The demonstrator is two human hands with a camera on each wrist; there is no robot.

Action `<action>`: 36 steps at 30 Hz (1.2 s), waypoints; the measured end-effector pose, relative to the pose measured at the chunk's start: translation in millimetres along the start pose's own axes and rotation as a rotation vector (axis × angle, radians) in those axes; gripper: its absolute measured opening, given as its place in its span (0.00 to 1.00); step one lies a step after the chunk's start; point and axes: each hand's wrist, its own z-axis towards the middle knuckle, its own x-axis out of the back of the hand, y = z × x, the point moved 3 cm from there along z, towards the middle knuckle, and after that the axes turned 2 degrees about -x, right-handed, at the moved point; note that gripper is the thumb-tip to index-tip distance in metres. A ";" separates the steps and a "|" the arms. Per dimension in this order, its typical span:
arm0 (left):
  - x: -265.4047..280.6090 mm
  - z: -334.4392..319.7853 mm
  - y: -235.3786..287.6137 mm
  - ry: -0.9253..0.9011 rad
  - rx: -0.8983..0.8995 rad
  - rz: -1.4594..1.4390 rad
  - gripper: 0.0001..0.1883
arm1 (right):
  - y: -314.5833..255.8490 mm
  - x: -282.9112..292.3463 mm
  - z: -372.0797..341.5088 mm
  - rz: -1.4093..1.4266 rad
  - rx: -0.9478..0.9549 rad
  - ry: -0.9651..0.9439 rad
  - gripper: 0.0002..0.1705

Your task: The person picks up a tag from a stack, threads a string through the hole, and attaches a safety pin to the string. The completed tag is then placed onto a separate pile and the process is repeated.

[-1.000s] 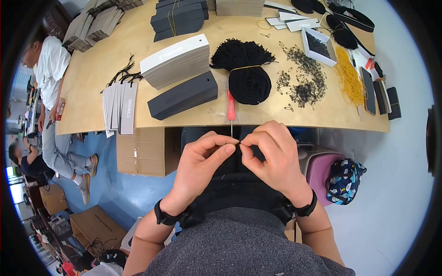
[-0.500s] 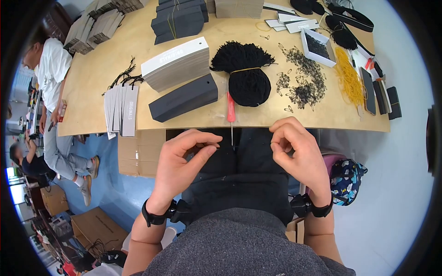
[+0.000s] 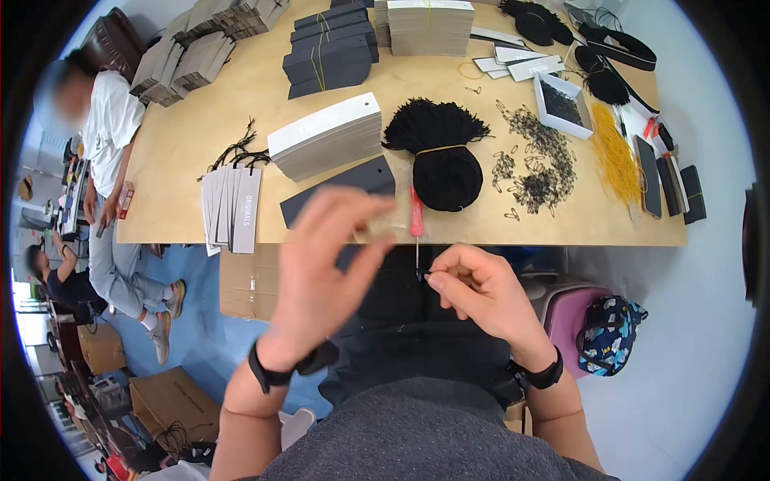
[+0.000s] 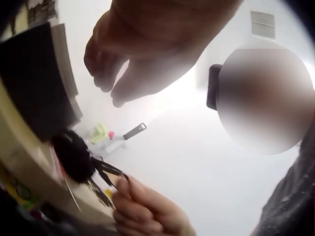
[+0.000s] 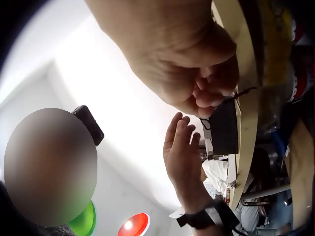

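Observation:
My right hand (image 3: 485, 297) pinches a short black cord (image 5: 241, 93) between thumb and fingertips, just in front of the table edge. In the right wrist view a cord end sticks out past the fingers and a small loop hangs below them. Close to those fingertips, the thin metal shaft of a red-handled tool (image 3: 416, 216) projects over the edge. My left hand (image 3: 325, 268), blurred, is raised with thumb and fingers apart and nothing between them. It overlaps a stack of dark tags (image 3: 353, 180). A banded bundle of black cords (image 3: 447, 176) lies behind the tool.
White "ORIGINALS" tags with cords (image 3: 233, 208) lie at left, beside a tall stack of white tags (image 3: 329, 136). Small black safety pins (image 3: 541, 172), a white box (image 3: 565, 112) and yellow rubber bands (image 3: 616, 160) lie at right. A person (image 3: 116, 128) sits at far left.
The hands were together at the tool's shaft, then drew apart. Now the left hand has risen over the dark tags, and the right hand is back by the shaft with the black cord.

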 end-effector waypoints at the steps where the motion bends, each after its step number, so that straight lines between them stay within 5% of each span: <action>1: 7.0 14.0 -6.0 0.058 -0.035 0.104 0.20 | -0.2 1.1 -1.2 -0.003 0.038 0.013 0.08; 5: 28.0 77.7 -41.9 0.189 -0.204 0.479 0.17 | -0.7 -1.2 -6.1 -0.011 0.081 0.018 0.06; 7: 27.6 97.1 -69.1 -0.062 -0.048 0.424 0.17 | 1.6 -1.3 -9.4 -0.036 0.095 0.012 0.06; 10: 29.1 104.9 -79.3 -0.117 0.130 0.270 0.19 | 3.4 -0.7 -15.2 -0.052 0.110 0.005 0.05; 16: 44.8 83.2 -39.9 0.053 -0.065 0.409 0.16 | 10.5 -1.4 -17.9 -0.077 0.108 -0.002 0.05; 19: 35.3 55.2 -23.3 -0.036 -0.108 0.469 0.15 | 8.2 -1.9 -19.6 -0.054 0.123 0.012 0.05; 30: 12.8 40.6 -50.5 -0.135 0.099 0.238 0.15 | 14.5 -6.2 -23.4 -0.066 0.130 -0.013 0.05; 36: 18.1 32.2 -18.4 -0.006 -0.088 0.447 0.18 | 13.5 -4.4 -28.1 -0.106 0.130 -0.001 0.05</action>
